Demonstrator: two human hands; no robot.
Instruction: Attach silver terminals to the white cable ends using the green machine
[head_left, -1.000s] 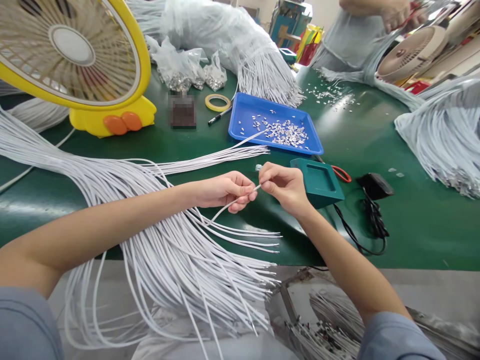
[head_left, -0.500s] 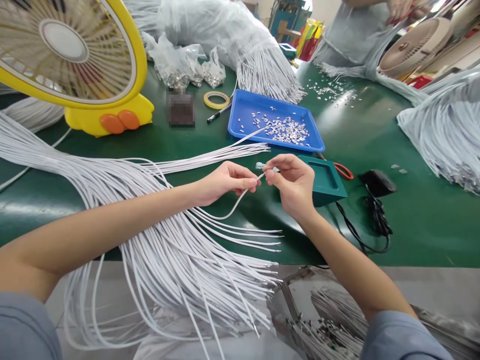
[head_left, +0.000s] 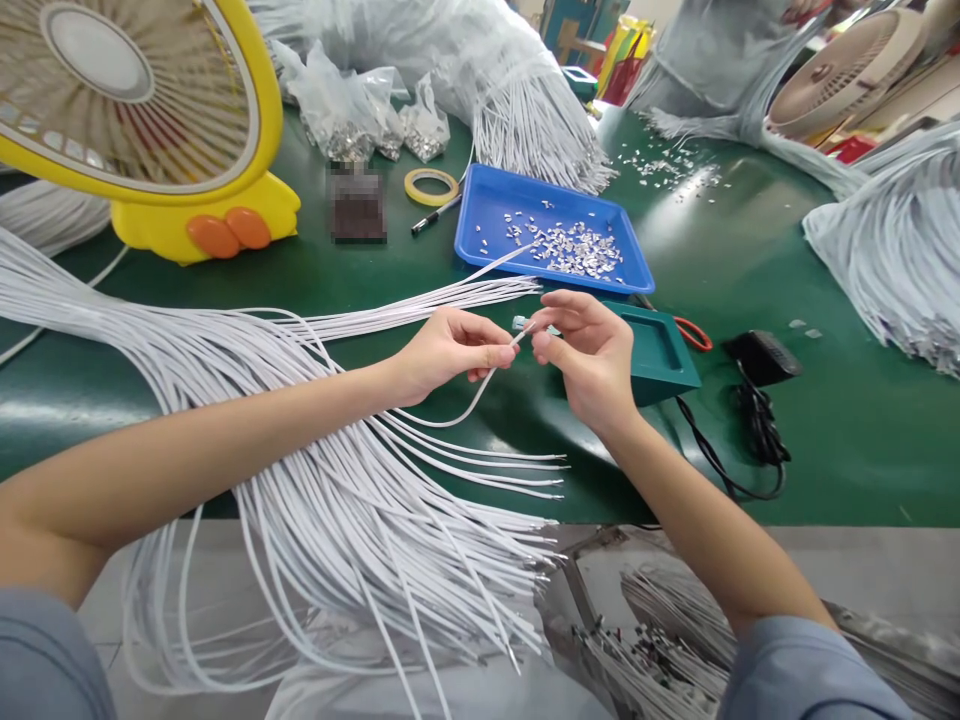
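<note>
My left hand (head_left: pixel 463 345) is closed in a pinch on a thin white cable (head_left: pixel 480 392), a little behind its end. That end sticks out past the fingertips, up and to the right. My right hand (head_left: pixel 589 355) is right beside the cable tip, thumb and fingers apart, with nothing visible held between them. Behind the right hand stands a green device (head_left: pixel 660 355) with a shallow recess on top. A small pale-blue part (head_left: pixel 520 323) shows behind the cable end. Under my left forearm lies a big bundle of white cables (head_left: pixel 345 500), running over the table's front edge.
A blue tray (head_left: pixel 480 215) holds many small metal pieces. Around it are yellow tape (head_left: pixel 431 187), a pen (head_left: pixel 435 215), bagged parts (head_left: pixel 345 125) and a yellow fan (head_left: pixel 210 215). At right lie a black adapter (head_left: pixel 765 358) with its cord, red-handled tool (head_left: pixel 694 334) and wrapped cables (head_left: pixel 892 240).
The right thumb has parted from the fingers at the cable tip. My left hand keeps its pinch on the cable. The whole view has shifted slightly.
</note>
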